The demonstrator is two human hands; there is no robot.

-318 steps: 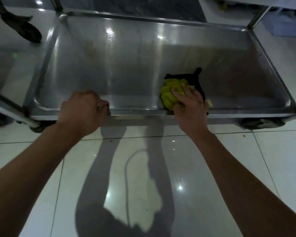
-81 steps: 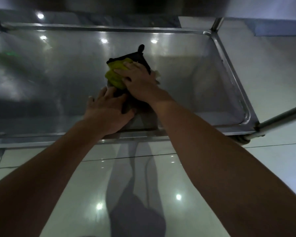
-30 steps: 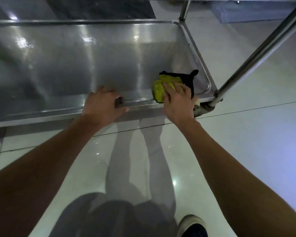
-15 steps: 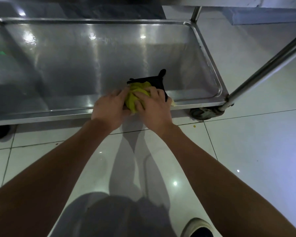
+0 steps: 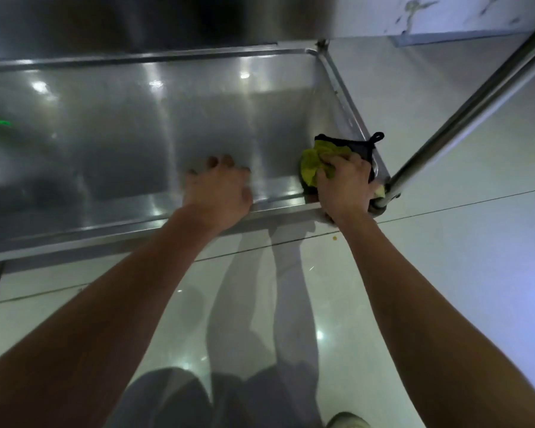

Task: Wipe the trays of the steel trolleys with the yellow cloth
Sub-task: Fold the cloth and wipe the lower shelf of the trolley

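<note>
The low steel tray (image 5: 121, 143) of a trolley fills the upper left of the head view. My right hand (image 5: 346, 186) presses down on the yellow cloth (image 5: 311, 163), which has a black backing and loop, in the tray's near right corner. Its fingers curl over the bunched cloth. My left hand (image 5: 218, 188) rests on the tray's near rim, fingers bent over the edge onto the tray floor, holding nothing loose.
A slanted steel trolley post (image 5: 464, 118) rises from the near right corner, with a caster (image 5: 379, 208) below it. Glossy white floor tiles (image 5: 445, 257) lie in front and to the right. A steel panel stands behind the tray. My shoe (image 5: 348, 421) shows at the bottom.
My right hand has swept the cloth rightward along the near edge into the tray's right corner. My left hand has left the cloth and sits on the rim.
</note>
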